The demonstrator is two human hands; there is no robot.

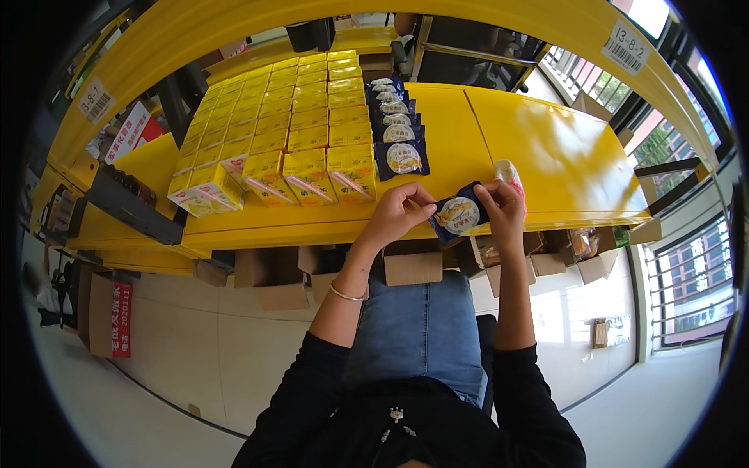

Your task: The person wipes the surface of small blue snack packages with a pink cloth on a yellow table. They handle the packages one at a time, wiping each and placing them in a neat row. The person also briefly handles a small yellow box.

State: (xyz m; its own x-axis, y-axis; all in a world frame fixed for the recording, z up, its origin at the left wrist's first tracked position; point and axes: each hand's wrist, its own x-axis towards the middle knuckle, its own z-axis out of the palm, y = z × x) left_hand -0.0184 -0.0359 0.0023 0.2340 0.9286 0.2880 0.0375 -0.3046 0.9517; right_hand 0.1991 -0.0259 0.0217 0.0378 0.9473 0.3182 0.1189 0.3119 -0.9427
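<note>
A small dark-blue snack packet [459, 216] with a round white label is stretched between my hands at the shelf's front edge. My left hand [398, 214] pinches its left end between thumb and finger. The opposite upper corner is gripped by my right hand [503, 207], fingers closed. Just behind the right hand lies a white-and-red package [509, 176], partly covered by it. Beyond my left hand, several matching blue packets [402, 158] overlap in a row running away from me. Left of that row, yellow drink cartons [306, 173] stand packed in a block.
The yellow shelf [546, 148] carries everything, with a yellow beam [374, 19] arching overhead. Open cardboard boxes [413, 264] sit under its front edge, close to my knees. A red-and-brown carton [109, 316] stands on the floor at left.
</note>
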